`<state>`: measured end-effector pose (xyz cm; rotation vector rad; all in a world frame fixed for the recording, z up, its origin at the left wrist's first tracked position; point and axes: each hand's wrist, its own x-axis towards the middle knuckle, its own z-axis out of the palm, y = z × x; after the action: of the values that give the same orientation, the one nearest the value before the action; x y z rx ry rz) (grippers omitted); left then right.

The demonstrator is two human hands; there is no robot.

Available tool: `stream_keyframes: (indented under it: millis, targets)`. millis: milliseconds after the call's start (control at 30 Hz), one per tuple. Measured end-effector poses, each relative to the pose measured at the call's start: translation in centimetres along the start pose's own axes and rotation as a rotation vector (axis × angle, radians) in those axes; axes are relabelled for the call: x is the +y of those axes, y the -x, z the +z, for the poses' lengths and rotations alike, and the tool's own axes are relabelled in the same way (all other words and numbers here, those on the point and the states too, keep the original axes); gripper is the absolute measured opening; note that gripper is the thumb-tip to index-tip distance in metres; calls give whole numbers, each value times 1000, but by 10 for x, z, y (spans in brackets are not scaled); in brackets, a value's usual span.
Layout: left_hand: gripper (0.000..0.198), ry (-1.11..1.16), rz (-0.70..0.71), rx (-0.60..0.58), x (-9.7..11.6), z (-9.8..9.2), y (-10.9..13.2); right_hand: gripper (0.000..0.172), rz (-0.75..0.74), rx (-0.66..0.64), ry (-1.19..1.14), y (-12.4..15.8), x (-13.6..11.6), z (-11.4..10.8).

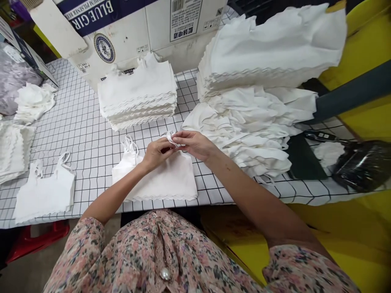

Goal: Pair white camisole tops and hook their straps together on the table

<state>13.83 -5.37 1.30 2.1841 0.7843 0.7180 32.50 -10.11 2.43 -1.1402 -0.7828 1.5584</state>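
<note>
A white camisole top [171,179] with thin straps and a wavy hem lies flat on the table in front of me. My left hand [157,154] is closed in a pinch at its right strap [170,138]. Beside it, my right hand [195,143] also pinches the same strap, thumb and fingers pressed together. The top's left strap [130,144] stands up loosely, apart from both hands. Part of the gripped strap is hidden behind the fingers.
Stacked white tops [137,87] stand behind, against a cardboard box [131,36]. At right are a loose heap of white garments [241,130] and a tall folded stack [275,44]. Another top [45,189] lies left. A black plastic bag [363,167] sits near the right edge.
</note>
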Motion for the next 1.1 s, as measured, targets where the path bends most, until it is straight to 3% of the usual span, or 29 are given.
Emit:
stream_keyframes:
  millis: [100, 200, 300, 433, 533, 667, 800, 900, 1000, 1100]
  targets:
    - [10, 76, -27, 1, 1, -3, 2, 39, -90, 16, 121, 3, -2, -9]
    - [15, 185, -90, -16, 3, -7, 3, 35, -365, 9, 544, 6, -2, -17]
    - [18, 212, -127, -87, 5, -10, 3, 45, -535, -180, 950, 3, -6, -22]
    - [17, 126, -125, -144, 9, -12, 3, 10, -386, -377, 1148, -4, -28, -27]
    - [15, 77, -139, -138, 9, -12, 4, 28, -258, -409, 1146, -1, -56, -34]
    - [11, 51, -200, -107, 3, -8, 2, 53, -168, -329, 1170, 14, -93, -50]
    - [13, 20, -261, -66, -5, -3, -3, 67, -213, -305, 1150, 34, -114, -70]
    - [13, -3, -280, 3, -3, -3, 0, 54, -318, -194, 1171, 53, -112, -73]
    - [7, 144, -315, 71, 14, -6, 12, 31, -501, 16, 1198, 68, -94, -57]
    - [33, 623, -487, -139, 41, -3, 28, 24, -654, 110, 1330, 78, -64, -27]
